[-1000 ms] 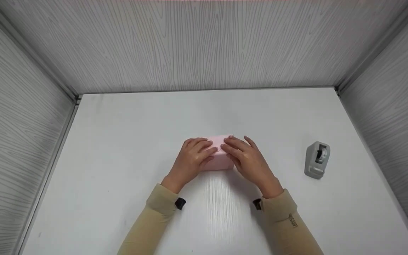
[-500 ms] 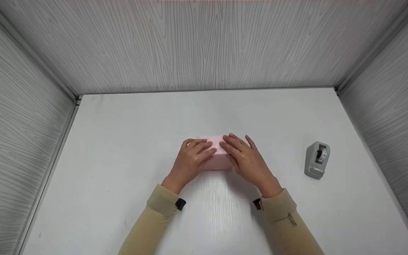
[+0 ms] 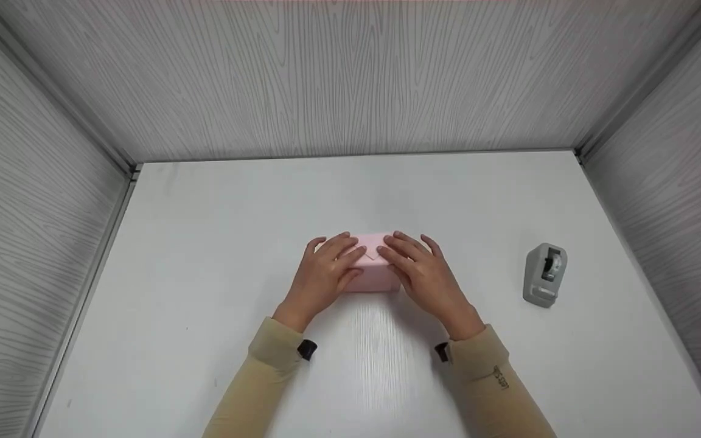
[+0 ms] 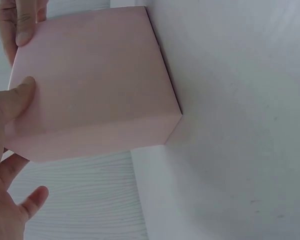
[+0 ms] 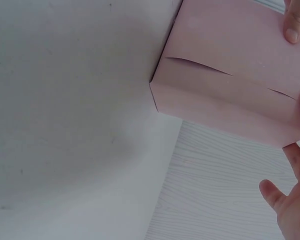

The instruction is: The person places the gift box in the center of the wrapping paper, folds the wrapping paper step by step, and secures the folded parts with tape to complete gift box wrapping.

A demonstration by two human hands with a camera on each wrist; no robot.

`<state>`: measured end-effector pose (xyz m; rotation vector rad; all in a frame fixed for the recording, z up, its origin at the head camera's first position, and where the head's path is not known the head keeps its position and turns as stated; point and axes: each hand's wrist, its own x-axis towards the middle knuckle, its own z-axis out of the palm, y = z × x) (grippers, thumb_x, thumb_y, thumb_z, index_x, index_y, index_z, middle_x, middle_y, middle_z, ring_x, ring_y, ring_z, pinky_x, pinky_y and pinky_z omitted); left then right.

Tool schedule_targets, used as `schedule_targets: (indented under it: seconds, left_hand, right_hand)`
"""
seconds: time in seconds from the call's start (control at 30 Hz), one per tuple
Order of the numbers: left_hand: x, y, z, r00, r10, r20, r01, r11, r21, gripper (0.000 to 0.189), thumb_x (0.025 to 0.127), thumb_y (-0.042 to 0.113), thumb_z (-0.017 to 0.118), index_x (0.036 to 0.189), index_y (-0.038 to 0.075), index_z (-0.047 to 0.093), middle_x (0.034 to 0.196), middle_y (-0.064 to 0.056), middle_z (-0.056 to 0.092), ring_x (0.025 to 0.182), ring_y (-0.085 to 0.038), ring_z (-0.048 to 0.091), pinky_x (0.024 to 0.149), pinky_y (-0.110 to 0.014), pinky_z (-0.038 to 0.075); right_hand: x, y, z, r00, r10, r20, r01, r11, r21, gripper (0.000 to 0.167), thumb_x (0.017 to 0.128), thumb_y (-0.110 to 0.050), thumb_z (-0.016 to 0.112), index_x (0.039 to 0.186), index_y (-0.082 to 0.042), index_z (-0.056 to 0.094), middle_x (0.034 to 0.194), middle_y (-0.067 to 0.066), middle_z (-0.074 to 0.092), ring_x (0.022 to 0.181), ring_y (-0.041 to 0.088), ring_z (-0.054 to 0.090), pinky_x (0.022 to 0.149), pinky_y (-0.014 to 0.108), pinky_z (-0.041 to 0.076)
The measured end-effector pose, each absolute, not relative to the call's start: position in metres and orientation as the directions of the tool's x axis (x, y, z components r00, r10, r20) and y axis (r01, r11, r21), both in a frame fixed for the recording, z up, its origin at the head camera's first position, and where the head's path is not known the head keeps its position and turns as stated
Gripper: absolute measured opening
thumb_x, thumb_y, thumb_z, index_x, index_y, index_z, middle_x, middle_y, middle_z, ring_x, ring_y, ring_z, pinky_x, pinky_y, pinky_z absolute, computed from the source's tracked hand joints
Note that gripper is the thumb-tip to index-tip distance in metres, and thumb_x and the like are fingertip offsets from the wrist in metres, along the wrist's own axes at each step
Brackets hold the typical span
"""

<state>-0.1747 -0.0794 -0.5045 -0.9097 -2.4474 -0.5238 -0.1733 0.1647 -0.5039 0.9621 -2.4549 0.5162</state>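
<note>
A pink paper box (image 3: 376,280) stands on the white table between the two hands, with a pointed flap (image 3: 372,250) lying on its top. My left hand (image 3: 316,278) grips its left end, index finger on the top and thumb on the near face. At the opposite end my right hand (image 3: 434,281) holds it likewise, fingers over the top edge. The left wrist view shows a smooth near face on the box (image 4: 95,75). From the right wrist, two thin slits show along the lower part of the box (image 5: 225,60). Parts of the top are hidden under the fingers.
A grey tape dispenser (image 3: 544,277) stands to the right of the hands. The white table (image 3: 235,207) is bounded by pale wood-grain panels (image 3: 338,79) at the back and both sides.
The left hand's fingers have shifted slightly left and spread, uncovering the flap's point on top. The right hand's fingers have moved only slightly; the box stays in about the same place.
</note>
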Motion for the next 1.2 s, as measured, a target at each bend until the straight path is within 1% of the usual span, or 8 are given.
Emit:
schedule_targets:
  seconds: [0.17,0.23,0.33,0.5,0.87,1.03,1.2]
  left_hand:
    - [-0.1753,-0.0791,-0.5047,-0.668,0.493,0.558,0.686,0.697,0.206,0.04,0.085,0.027,0.077,0.123,0.015,0.07,0.127,-0.006,0.063,0.126,-0.024,0.052,0.099,-0.05,0.041]
    - [-0.1756,-0.079,-0.5051,-0.664,0.489,0.566,0.691,0.69,0.215,0.04,0.085,0.027,0.076,0.122,0.014,0.071,0.127,-0.006,0.063,0.126,-0.024,0.052,0.099,-0.05,0.041]
    - [-0.1757,-0.079,-0.506,-0.658,0.485,0.576,0.695,0.686,0.215,0.038,0.087,0.029,0.074,0.122,0.014,0.071,0.126,-0.007,0.063,0.126,-0.024,0.053,0.098,-0.049,0.042]
    - [-0.1746,-0.0785,-0.5074,-0.645,0.483,0.592,0.691,0.699,0.182,0.035,0.09,0.032,0.07,0.12,0.014,0.071,0.124,-0.007,0.064,0.125,-0.024,0.054,0.096,-0.049,0.044]
    - [-0.174,-0.0779,-0.5104,-0.636,0.473,0.609,0.69,0.702,0.175,0.035,0.09,0.033,0.07,0.119,0.014,0.071,0.123,-0.007,0.065,0.124,-0.024,0.054,0.094,-0.048,0.045]
    - [-0.1754,-0.0803,-0.5106,-0.636,0.477,0.606,0.702,0.684,0.199,0.035,0.089,0.031,0.072,0.119,0.013,0.07,0.123,-0.007,0.065,0.124,-0.024,0.054,0.093,-0.048,0.046]
    - [-0.1763,-0.0831,-0.5114,-0.654,0.478,0.586,0.702,0.671,0.237,0.038,0.088,0.028,0.074,0.122,0.013,0.069,0.126,-0.005,0.063,0.126,-0.022,0.052,0.094,-0.048,0.045]
  right_hand:
    - [-0.1767,0.1664,-0.5015,-0.661,-0.549,0.512,-0.7,0.696,-0.157,0.032,0.097,-0.019,0.064,0.128,-0.02,0.065,0.141,0.01,0.052,0.138,0.027,0.039,0.108,0.059,0.029]
    - [-0.1774,0.1669,-0.5001,-0.671,-0.554,0.493,-0.696,0.701,-0.159,0.032,0.097,-0.02,0.063,0.129,-0.021,0.064,0.143,0.01,0.05,0.139,0.027,0.039,0.109,0.06,0.027]
    - [-0.1778,0.1672,-0.4982,-0.681,-0.561,0.471,-0.692,0.702,-0.166,0.034,0.097,-0.021,0.063,0.131,-0.021,0.063,0.144,0.008,0.051,0.137,0.024,0.041,0.11,0.059,0.026]
    - [-0.1777,0.1678,-0.4979,-0.678,-0.555,0.483,-0.695,0.697,-0.175,0.035,0.095,-0.02,0.066,0.131,-0.02,0.065,0.14,0.006,0.055,0.134,0.022,0.046,0.108,0.057,0.03]
    - [-0.177,0.1684,-0.4991,-0.66,-0.539,0.524,-0.707,0.682,-0.189,0.036,0.091,-0.014,0.071,0.126,-0.019,0.069,0.134,0.006,0.06,0.129,0.022,0.051,0.101,0.056,0.038]
    - [-0.1764,0.168,-0.4995,-0.651,-0.53,0.543,-0.715,0.668,-0.205,0.035,0.09,-0.013,0.071,0.125,-0.019,0.069,0.133,0.006,0.061,0.128,0.022,0.052,0.098,0.057,0.04]
    - [-0.1774,0.1686,-0.5012,-0.645,-0.527,0.554,-0.721,0.661,-0.21,0.035,0.091,-0.014,0.071,0.125,-0.018,0.069,0.133,0.006,0.061,0.127,0.023,0.052,0.096,0.057,0.04]
